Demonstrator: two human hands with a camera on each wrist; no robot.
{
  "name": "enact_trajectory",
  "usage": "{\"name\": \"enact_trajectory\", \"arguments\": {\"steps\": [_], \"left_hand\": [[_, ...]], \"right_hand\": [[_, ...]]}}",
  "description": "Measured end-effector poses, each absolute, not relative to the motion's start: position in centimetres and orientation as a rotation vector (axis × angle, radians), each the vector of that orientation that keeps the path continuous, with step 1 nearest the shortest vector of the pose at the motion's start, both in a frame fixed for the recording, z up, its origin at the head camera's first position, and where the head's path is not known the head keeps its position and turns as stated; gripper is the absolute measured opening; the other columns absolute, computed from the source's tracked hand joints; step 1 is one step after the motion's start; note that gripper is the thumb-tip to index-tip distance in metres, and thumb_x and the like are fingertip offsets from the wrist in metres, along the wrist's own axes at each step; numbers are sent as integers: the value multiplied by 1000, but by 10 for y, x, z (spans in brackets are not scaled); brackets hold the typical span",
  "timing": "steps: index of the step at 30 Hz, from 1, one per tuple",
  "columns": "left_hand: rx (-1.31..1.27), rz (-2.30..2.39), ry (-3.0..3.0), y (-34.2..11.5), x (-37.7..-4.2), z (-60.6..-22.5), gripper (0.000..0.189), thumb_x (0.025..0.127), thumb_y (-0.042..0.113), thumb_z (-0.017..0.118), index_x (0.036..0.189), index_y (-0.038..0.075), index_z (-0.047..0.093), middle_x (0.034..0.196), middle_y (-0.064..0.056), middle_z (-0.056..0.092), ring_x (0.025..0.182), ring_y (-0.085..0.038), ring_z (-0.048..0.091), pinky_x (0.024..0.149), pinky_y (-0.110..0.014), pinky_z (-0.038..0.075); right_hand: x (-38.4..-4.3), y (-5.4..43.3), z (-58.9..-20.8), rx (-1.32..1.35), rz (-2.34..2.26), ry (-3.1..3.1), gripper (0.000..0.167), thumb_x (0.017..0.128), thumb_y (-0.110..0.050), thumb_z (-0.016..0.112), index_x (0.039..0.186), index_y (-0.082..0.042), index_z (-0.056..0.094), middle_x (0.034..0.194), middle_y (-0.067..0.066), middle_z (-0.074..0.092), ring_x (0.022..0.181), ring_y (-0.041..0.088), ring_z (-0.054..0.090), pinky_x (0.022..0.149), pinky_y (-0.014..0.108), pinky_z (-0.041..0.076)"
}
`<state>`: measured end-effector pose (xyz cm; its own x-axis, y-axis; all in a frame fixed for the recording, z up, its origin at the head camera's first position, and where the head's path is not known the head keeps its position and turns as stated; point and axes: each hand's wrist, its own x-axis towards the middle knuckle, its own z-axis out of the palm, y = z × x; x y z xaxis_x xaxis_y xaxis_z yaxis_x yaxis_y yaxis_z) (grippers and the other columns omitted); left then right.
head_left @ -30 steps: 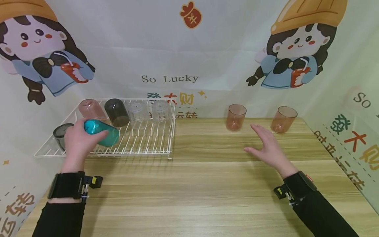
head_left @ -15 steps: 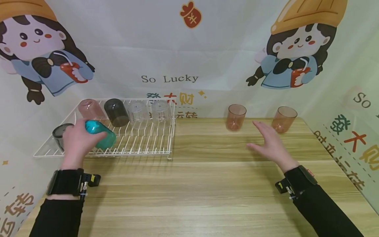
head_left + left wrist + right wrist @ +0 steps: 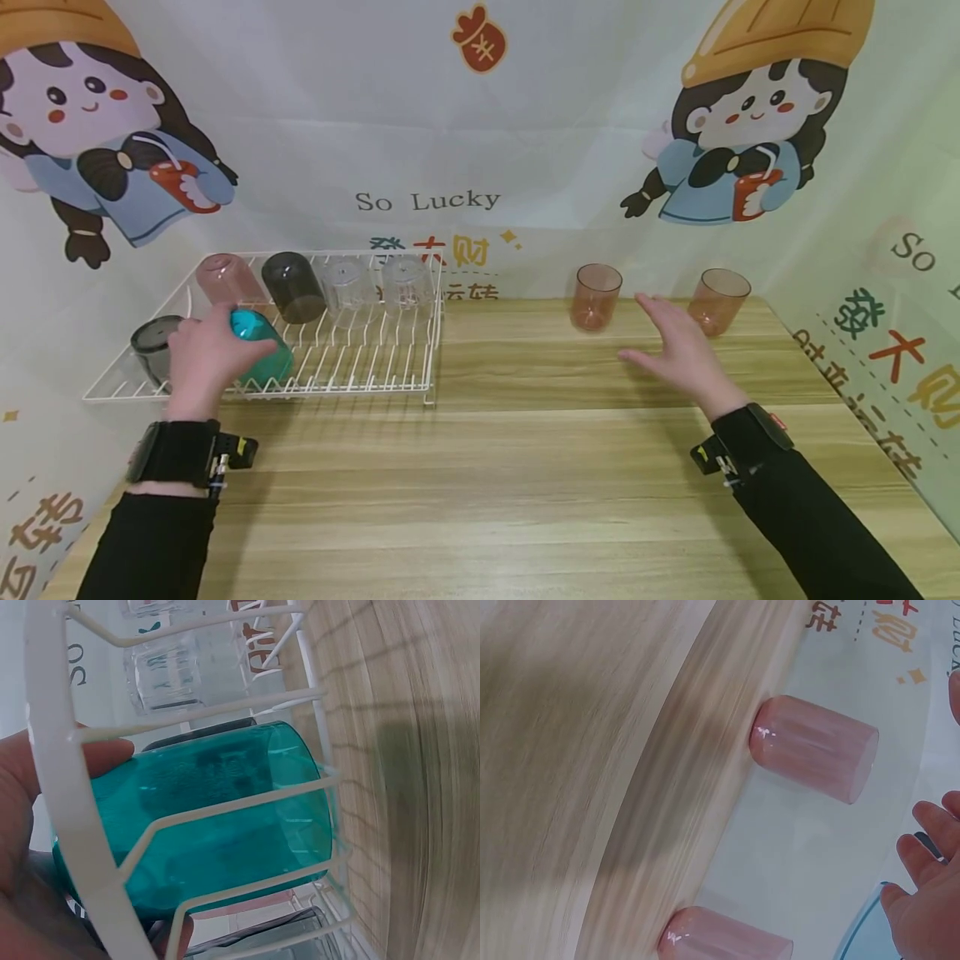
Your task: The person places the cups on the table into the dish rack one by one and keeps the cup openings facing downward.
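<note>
My left hand (image 3: 210,354) grips a teal cup (image 3: 262,354) at the front left of a white wire rack (image 3: 360,387). In the left wrist view the teal cup (image 3: 217,817) is mouth-down among the wires, thumb and fingers around its base end. Beside the hand on its left is a dark grey cup (image 3: 153,346), partly hidden. My right hand (image 3: 682,354) hovers over the table with thumb and fingers spread, holding nothing. Near it stand two pink cups, one (image 3: 596,298) to its left and one (image 3: 718,302) behind to its right, both upright.
Along the rack's back row are a pink cup (image 3: 231,279), a black cup (image 3: 292,287) and two clear cups, one (image 3: 348,287) next to the other (image 3: 407,283), all upside down. A printed cloth (image 3: 315,150) hangs behind the wooden table (image 3: 480,492).
The teal cup has gone from tilted to nearly upright, lowered onto the rack in my left hand. My right hand has shifted only slightly, still spread.
</note>
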<state>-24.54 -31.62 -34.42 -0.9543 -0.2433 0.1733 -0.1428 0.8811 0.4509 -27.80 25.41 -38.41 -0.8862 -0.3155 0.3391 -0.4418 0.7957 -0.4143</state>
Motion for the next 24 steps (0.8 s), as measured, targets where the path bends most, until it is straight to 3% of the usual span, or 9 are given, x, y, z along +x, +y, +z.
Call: {"name": "enact_trajectory", "arguments": {"steps": [11,24], "left_hand": [[372,-622,-2890,-314,-249,-346,82,84,40,69,142,-7,35,117,-40,40,110,-56,33,74,-68,44],[357,-607,-2872,-312,-245,-347,102,85,50,69,150,-12,19,126,-47,39,114,-61,39,85,-72,43]], "right_hand": [[-284,246,-389,594,729,-2716,86,85,-22,80,151,7,34,152,32,37,142,50,30,117,65,24],[-287,243,-390,559,727,-2743,87,85,-23,80,152,7,33,153,32,36,143,49,30,118,63,23]]}}
